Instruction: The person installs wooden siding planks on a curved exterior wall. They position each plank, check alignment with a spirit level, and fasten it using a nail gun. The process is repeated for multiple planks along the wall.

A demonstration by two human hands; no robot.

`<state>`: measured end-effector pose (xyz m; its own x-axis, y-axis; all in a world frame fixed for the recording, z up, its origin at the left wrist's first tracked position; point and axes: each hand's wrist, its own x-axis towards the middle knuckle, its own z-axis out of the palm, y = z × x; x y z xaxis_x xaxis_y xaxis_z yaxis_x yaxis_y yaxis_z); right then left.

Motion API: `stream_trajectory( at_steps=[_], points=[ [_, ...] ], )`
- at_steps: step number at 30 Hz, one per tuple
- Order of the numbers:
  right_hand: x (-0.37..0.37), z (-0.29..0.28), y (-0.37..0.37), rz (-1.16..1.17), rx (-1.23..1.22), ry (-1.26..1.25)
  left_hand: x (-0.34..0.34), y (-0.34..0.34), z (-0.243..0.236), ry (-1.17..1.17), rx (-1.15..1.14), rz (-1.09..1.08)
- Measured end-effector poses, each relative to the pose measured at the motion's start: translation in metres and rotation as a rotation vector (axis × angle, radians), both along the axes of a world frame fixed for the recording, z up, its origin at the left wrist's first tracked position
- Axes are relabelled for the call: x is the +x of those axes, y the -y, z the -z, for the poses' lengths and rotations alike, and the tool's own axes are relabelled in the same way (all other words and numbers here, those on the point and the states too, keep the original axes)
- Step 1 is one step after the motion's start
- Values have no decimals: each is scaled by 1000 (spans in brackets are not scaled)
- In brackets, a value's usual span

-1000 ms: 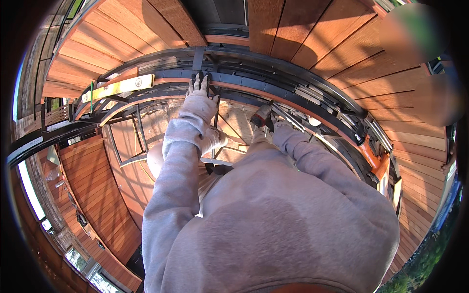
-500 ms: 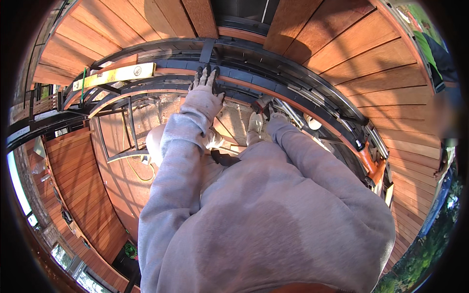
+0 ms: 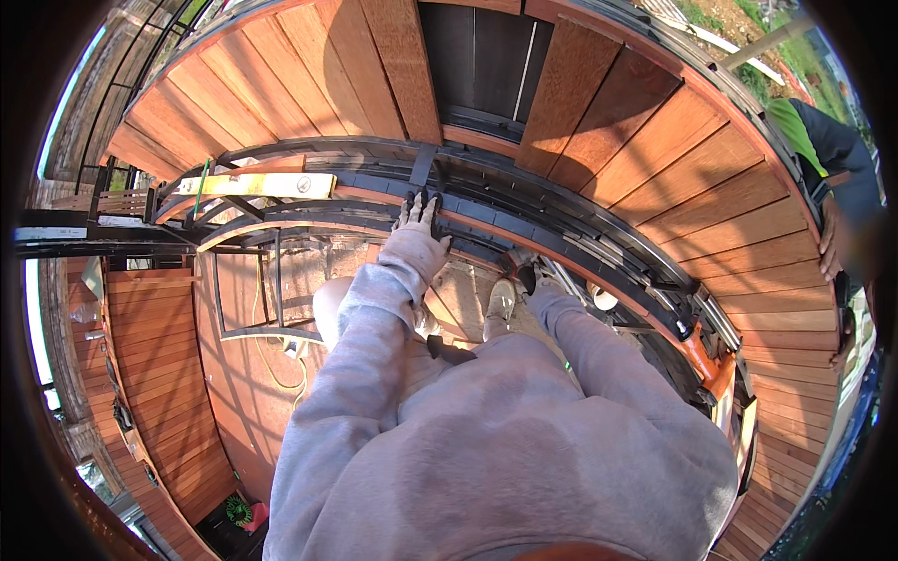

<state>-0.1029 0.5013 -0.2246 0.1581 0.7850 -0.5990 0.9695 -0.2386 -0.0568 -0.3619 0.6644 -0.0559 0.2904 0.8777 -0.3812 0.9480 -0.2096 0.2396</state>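
A worker in a grey sweatshirt leans over a curved frame, left hand [image 3: 418,236] in a dark-tipped glove, its fingers spread and pressed flat on a dark curved band [image 3: 513,221]. The band runs directly under those fingers and sweeps away to their right, segmented like short matte blocks, with a thin reddish wooden strip [image 3: 486,230] along its near edge. To the right of the left fingers and lower, the right hand [image 3: 536,282] appears closed around a dark, reddish tool [image 3: 512,261], though shade and blur hide its tip. The step in hand looks like steadying the band from above while the tool works below; the next move seems to call for a firm left palm and a clear line for the tool. Beyond the left fingers, grainy orange-brown boards [image 3: 374,75] fan out, striped by shadow. A straight yellow bar [image 3: 271,185] lies to those fingers' left. Well right of the right fingers rests a glossy orange tool [image 3: 703,358]; a pale round pipe [image 3: 601,297] sits nearer. At far right, a co-worker's hand [image 3: 829,245] touches the boards' outer edge.
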Motion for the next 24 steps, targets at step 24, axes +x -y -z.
stream_trajectory(
  at_steps=[24],
  points=[
    [51, -174, -34, 233, 445, -88, 171, -107, -130, 513, 131, -16]
  ],
)
